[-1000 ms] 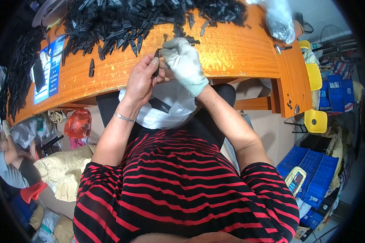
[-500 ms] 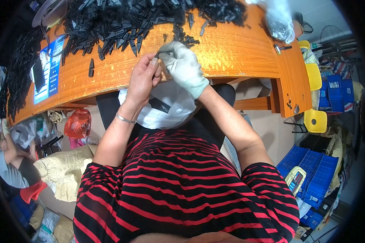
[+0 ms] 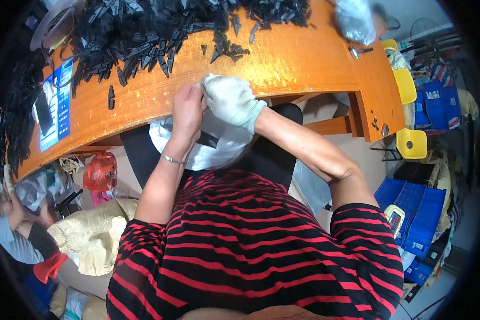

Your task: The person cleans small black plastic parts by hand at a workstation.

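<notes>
My bare left hand [image 3: 188,111] and my right hand [image 3: 229,100], in a pale knitted glove, meet fingertip to fingertip just above the front edge of the wooden table [image 3: 290,61]. Both are closed, thumbs and fingers pinched together. Whatever is between them is hidden by the fingers. A white plastic bag [image 3: 218,154] lies open in my lap below the hands, with something dark inside. Beyond the hands, a large heap of black pointed plastic pieces [image 3: 138,40] covers the table's far side. A smaller cluster of black bits [image 3: 232,52] lies nearer to me.
One black piece [image 3: 111,97] lies apart at the left, near a blue-and-white sheet [image 3: 63,114]. A clear plastic bag [image 3: 356,21] sits at the far right. Yellow stools [image 3: 412,144] and blue crates [image 3: 410,213] stand to the right. Another person [image 3: 17,240] is at the far left.
Both hands have drawn back toward me from the small cluster. The dark piece that showed at the fingertips is now hidden. The whole view has shifted slightly.
</notes>
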The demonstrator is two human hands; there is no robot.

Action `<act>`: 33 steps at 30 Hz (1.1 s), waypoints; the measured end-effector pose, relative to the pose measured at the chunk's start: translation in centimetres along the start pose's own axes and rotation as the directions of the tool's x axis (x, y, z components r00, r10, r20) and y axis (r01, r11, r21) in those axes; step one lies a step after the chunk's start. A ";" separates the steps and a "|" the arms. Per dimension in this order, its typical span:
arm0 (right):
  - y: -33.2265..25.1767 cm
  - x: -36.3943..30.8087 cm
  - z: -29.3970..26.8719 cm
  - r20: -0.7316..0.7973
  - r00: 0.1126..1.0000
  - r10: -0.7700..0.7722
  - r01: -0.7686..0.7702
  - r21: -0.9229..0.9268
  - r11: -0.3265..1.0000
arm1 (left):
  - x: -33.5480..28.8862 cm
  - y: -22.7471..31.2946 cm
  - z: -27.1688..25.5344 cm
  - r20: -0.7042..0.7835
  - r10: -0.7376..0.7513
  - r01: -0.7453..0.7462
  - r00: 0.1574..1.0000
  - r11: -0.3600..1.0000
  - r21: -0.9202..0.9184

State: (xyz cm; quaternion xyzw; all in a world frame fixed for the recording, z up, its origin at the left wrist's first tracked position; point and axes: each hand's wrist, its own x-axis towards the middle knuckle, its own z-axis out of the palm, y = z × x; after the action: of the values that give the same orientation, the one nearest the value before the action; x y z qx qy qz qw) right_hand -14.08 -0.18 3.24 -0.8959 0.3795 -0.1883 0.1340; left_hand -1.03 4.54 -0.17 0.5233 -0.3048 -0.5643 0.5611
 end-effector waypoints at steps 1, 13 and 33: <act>0.7 -0.3 0.4 -0.021 0.999 -0.036 0.035 -0.033 0.999 | -0.1 0.4 0.3 0.010 -0.058 0.058 0.998 0.998 -0.008; 1.8 -0.2 -2.3 0.046 0.927 0.373 -0.339 0.533 0.775 | 0.0 1.2 -1.4 0.191 -0.038 0.033 0.981 0.999 0.026; 5.4 -1.4 -2.2 0.062 0.966 0.252 -0.259 0.294 0.920 | -4.4 -1.0 -4.2 0.298 0.202 -0.360 0.933 0.550 0.754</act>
State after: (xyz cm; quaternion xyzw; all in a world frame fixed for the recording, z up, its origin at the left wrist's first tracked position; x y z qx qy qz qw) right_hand -19.33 -3.03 2.79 -0.8101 0.4585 -0.2144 0.2959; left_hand 1.81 9.92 -1.16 0.6100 -0.6526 -0.3145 0.3212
